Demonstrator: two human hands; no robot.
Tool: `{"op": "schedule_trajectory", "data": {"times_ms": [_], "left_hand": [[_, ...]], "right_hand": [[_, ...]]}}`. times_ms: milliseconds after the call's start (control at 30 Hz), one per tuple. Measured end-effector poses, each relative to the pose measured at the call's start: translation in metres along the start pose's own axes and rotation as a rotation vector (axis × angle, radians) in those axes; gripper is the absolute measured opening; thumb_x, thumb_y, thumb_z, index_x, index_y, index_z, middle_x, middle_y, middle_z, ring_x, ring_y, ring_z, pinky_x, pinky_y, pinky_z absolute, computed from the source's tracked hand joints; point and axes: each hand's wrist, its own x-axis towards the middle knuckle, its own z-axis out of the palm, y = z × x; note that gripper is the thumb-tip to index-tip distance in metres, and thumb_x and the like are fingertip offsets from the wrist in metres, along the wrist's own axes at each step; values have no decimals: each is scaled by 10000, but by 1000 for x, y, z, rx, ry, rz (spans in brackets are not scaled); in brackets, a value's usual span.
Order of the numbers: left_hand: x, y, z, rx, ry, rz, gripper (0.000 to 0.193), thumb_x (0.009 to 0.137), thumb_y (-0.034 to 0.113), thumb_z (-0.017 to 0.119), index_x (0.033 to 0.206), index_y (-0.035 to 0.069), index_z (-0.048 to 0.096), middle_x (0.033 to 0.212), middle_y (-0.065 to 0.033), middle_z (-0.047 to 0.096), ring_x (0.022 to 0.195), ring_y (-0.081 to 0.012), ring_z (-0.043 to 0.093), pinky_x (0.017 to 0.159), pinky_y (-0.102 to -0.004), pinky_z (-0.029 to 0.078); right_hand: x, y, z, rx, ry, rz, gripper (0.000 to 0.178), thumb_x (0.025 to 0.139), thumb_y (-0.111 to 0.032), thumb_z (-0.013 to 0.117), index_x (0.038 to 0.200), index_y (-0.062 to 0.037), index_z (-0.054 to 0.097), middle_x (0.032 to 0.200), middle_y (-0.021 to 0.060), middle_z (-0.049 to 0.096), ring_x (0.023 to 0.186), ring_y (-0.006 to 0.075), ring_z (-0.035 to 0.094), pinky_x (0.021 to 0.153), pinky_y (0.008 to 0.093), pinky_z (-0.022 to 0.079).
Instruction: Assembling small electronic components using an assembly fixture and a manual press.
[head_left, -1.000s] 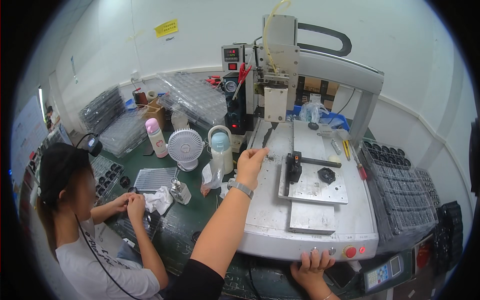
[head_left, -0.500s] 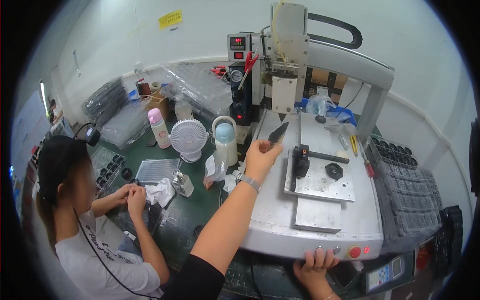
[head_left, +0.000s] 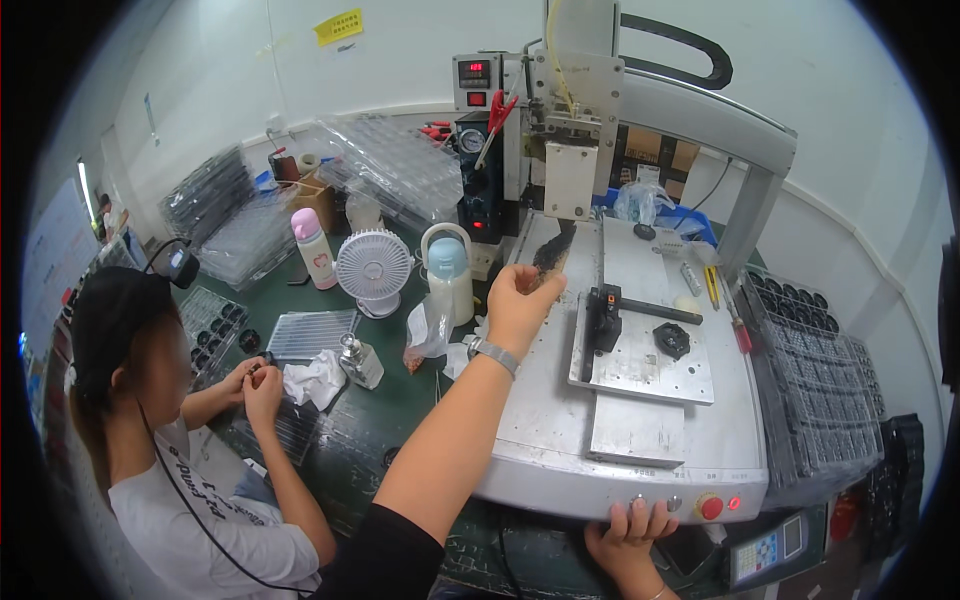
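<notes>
My left hand [head_left: 525, 300], with a wristwatch [head_left: 495, 356], pinches a dark, black-stained scrap [head_left: 553, 254] that looks like a dirty wipe. The scrap's tip is raised just under the head [head_left: 571, 180] of a benchtop machine, where it hides the lower tip of that head. My right hand [head_left: 632, 545] rests at the machine's front panel [head_left: 560, 492], fingers extended against the silver push buttons [head_left: 655, 503]. On the machine's metal fixture plate [head_left: 640, 375] sits a small round black part [head_left: 672, 341], beside a black clamp bar [head_left: 650, 311].
At the left a co-worker [head_left: 200, 500] handles a small dark part. A white fan [head_left: 374, 270], bottles [head_left: 450, 280] and a glass dispenser [head_left: 360, 362] stand between us. Trays of black parts [head_left: 810, 360] are stacked right of the machine; a red stop button [head_left: 709, 507] is near my right hand.
My left hand has brought the dark scrap up closer beneath the machine's head, its tip now covering that spot. The right hand stays at the panel. The view has shifted slightly.
</notes>
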Motion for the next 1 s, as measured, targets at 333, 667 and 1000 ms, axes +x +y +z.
{"op": "schedule_trajectory", "data": {"times_ms": [333, 667, 1000], "left_hand": [[-2, 3, -1, -77, 1, -25, 437, 698, 218, 781, 980, 1, 527, 883, -43, 540, 774, -102, 515, 637, -225, 433], [1, 2, -7, -193, 85, -98, 435, 713, 210, 769, 990, -4, 510, 866, -39, 537, 746, -95, 515, 593, -217, 428], [-3, -4, -3, 14, 36, -1, 477, 666, 264, 772, 955, -40, 547, 889, -102, 572, 813, -169, 544, 729, -288, 462]], "right_hand": [[1, -1, -1, 9, 1, 3, 640, 629, -271, 638, 1203, -183, 369, 1278, 116, 306, 1268, 437, 208, 1040, 597, -9], [0, 0, 1, 11, 6, 6, 629, 634, -266, 638, 1199, -189, 371, 1282, 115, 308, 1266, 435, 208, 1043, 591, -10], [7, -1, -4, -20, 1, -36, 673, 608, -260, 671, 1178, -118, 344, 1258, 170, 298, 1241, 449, 197, 1009, 606, 51]]}}
